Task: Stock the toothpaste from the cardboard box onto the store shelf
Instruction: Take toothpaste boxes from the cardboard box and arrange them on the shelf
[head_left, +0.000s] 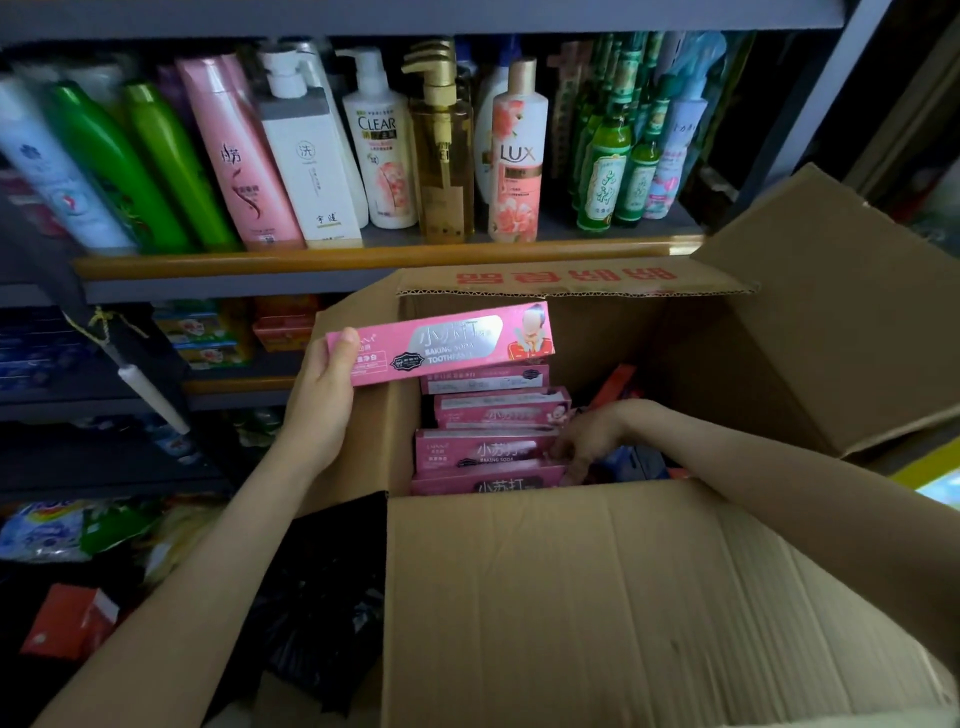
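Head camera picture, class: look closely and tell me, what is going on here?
A person is unpacking toothpaste. The left grip, a bare hand, holds one pink toothpaste carton above the open cardboard box. The right grip reaches into the box, fingers at the ends of the stacked cartons inside; whether it holds one is unclear. Shampoo bottles line the shelf above.

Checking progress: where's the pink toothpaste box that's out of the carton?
Head view, centre-left: the left hand holds the pink toothpaste box over the cardboard box, just below the shampoo shelf.
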